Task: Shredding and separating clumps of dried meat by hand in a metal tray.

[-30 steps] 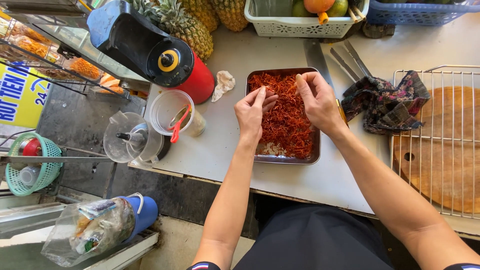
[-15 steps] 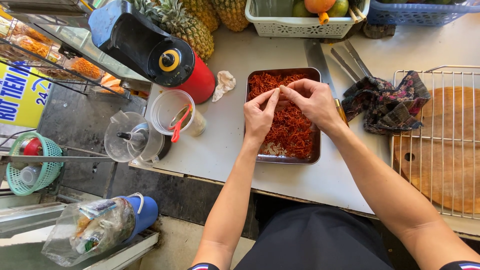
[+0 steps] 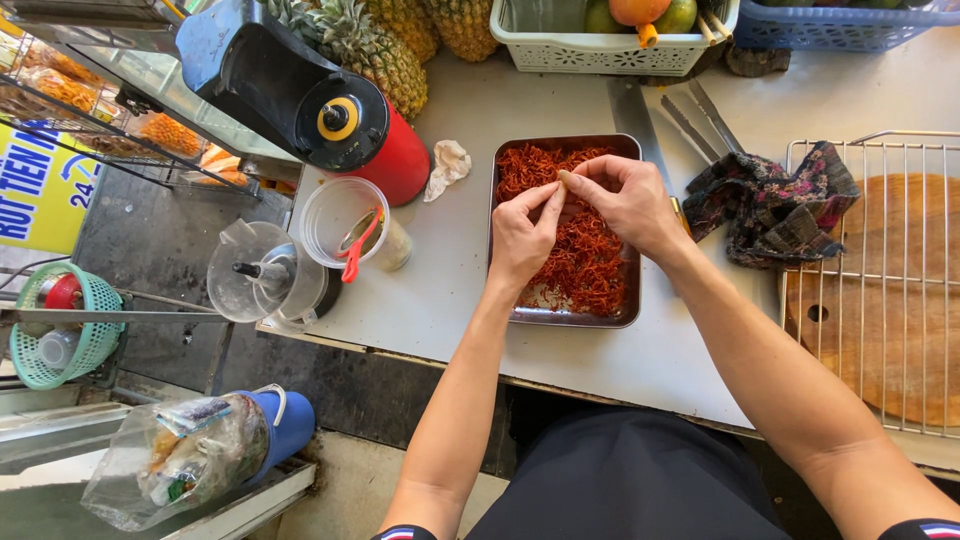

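Head view: I see both hands over the metal tray (image 3: 630, 310) on the white counter (image 3: 450, 290), mid-frame. Tray holds red-orange shredded strands (image 3: 585, 265), piled thick at the far end, thinner at the near left corner where pale bits and bare metal show. Left hand (image 3: 520, 240) has fingers pinched together on a small tuft of strands; right hand (image 3: 625, 200) is curled, thumb and forefinger pinching a small pale piece just above the shreds, fingertips of both hands nearly touching. Left of the tray: clear plastic cup (image 3: 335, 220) with a red utensil inside, clear blender jug (image 3: 265, 275) beside it, red-and-black blender base (image 3: 330, 115) behind. White basket (image 3: 560, 50) at the far edge holds fruit; pineapples (image 3: 390, 50) next to it. Dark patterned cloth (image 3: 775, 205) right of the tray, touching the wire rack (image 3: 880, 280).
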